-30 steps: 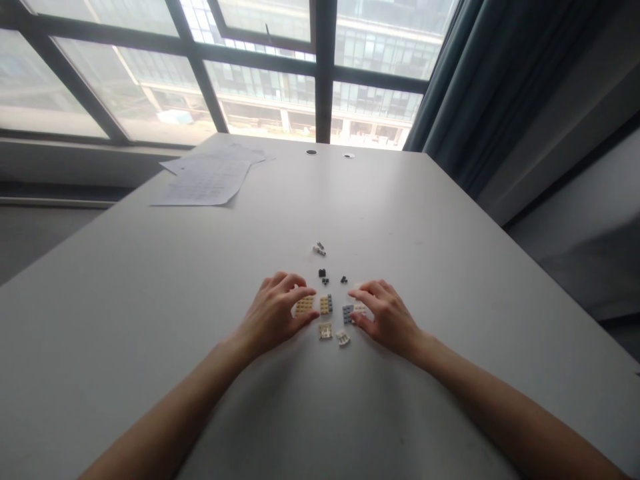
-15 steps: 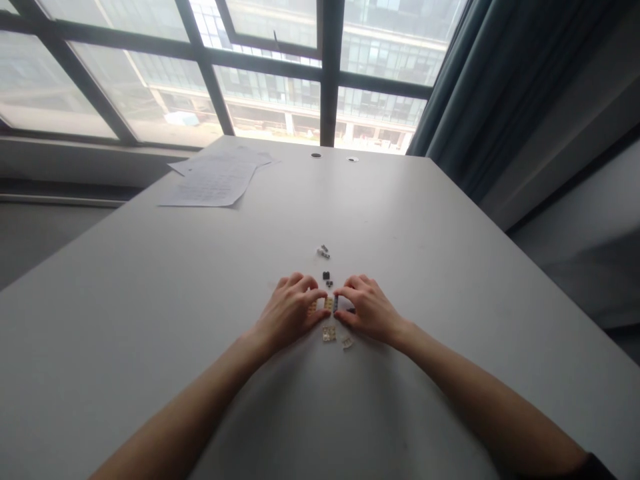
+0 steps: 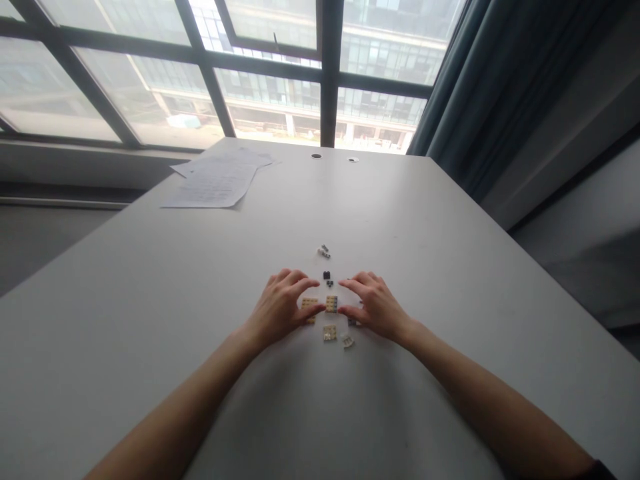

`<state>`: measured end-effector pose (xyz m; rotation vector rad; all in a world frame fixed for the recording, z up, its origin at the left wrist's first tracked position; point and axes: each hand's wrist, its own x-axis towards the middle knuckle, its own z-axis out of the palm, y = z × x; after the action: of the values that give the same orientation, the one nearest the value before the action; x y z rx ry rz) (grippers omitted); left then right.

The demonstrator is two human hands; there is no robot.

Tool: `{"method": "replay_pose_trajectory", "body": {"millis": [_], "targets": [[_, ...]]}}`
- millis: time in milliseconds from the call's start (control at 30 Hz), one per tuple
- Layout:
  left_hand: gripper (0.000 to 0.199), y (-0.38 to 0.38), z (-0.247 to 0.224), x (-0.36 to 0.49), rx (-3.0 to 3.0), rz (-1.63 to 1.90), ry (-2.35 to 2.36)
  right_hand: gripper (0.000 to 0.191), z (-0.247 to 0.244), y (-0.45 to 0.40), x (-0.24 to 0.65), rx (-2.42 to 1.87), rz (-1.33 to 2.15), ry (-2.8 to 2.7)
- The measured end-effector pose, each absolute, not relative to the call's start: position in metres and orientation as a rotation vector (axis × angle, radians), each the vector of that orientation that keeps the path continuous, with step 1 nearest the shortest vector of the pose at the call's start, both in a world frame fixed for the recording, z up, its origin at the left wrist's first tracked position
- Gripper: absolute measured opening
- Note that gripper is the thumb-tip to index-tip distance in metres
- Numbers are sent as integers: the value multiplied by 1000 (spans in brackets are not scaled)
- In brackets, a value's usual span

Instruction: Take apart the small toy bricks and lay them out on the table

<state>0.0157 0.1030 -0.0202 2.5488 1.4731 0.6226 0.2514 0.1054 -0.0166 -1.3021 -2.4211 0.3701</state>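
Note:
Between my two hands lies a small block of studded bricks (image 3: 331,304), tan on its left and grey-blue on its right. My left hand (image 3: 285,303) is open at its left, thumb and fingers apart, partly over a tan studded piece (image 3: 309,302). On the other side my right hand (image 3: 373,307) is also open, its thumb near the block and grey pieces (image 3: 353,321) partly hidden under it. Nearer to me are a tan square piece (image 3: 329,333) and a pale curved piece (image 3: 347,341).
Small dark pieces (image 3: 327,275) and light grey pieces (image 3: 324,251) lie beyond the block on the white table (image 3: 400,220). Paper sheets (image 3: 215,179) rest at the back left. A window and a dark curtain (image 3: 465,100) stand behind.
Both hands have let go of the tan and grey-blue bricks and moved apart, fingers spread. The two bricks, earlier slightly apart, now sit side by side touching.

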Motion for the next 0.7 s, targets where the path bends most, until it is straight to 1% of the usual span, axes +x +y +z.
{"method": "replay_pose_trajectory", "body": {"millis": [133,267,467,700], "targets": [[51,102,-22,-13,2507,540,1425,36,-19,107,278,-1358,329,-2300],[56,99,-32,-22,2515,433,1370,27,-30,106,300,-1381,305,-2220],[54,98,-36,-15,2530,395,1371,24,-40,103,310,-1405,320,-2142],[49,97,-36,-12,2541,457,1393,22,-42,104,309,-1398,351,-2098]]}}
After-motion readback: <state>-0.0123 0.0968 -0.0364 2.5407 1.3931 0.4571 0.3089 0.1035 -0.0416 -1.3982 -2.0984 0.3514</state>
